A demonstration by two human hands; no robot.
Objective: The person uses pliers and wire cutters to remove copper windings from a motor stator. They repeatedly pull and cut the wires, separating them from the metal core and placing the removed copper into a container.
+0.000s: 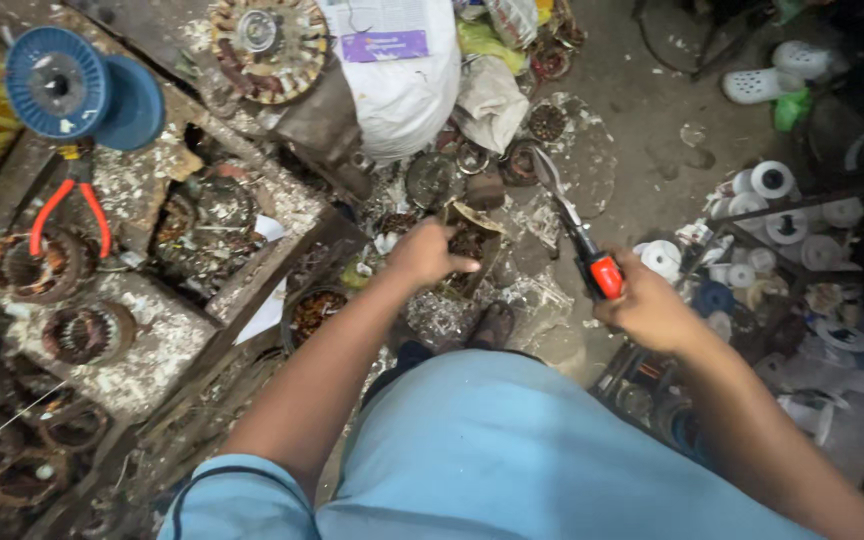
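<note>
The left hand is curled down onto a dark, rusty motor stator on the littered floor, fingers gripping its near edge. The right hand is closed tight around the red handles of pliers, their tips pointing up just right of the stator.

pliers: red-handled, jaws up, tilted | motor coil: rusty, on floor

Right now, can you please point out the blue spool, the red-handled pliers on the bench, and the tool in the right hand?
Blue spool [57,82], head view, on its round front face.
Red-handled pliers [74,205], head view, between the handles near the joint.
Cutting tool [604,275], head view, on its orange-red grip above the right hand [652,312].
</note>
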